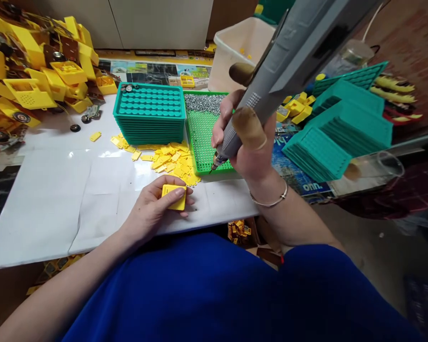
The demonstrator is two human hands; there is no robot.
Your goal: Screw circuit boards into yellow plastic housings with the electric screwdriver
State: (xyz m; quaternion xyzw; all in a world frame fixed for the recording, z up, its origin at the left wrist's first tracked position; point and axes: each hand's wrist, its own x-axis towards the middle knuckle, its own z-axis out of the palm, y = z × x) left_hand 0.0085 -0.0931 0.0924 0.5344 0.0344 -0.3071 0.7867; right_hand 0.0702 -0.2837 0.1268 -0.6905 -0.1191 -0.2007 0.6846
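Observation:
My left hand [159, 202] is closed around a small yellow plastic case [174, 202], thumb across its top, near the front of the white table. In my right hand [251, 152] is a grey electric screwdriver [271, 76], tilted, its tip pointing down over the front edge of a green perforated tray [205, 137]. Silver screws [204, 102] are heaped at the far end of that tray. Just beyond my left hand lies a scattered pile of flat yellow plastic pieces [174, 161].
Stacked teal trays [150, 118] stand left of the green tray. Yellow housings with wires and speakers [39, 71] are piled at the far left. A white bin [231, 47] stands at the back. More teal trays [342, 128] and a clear cup [381, 166] are on the right.

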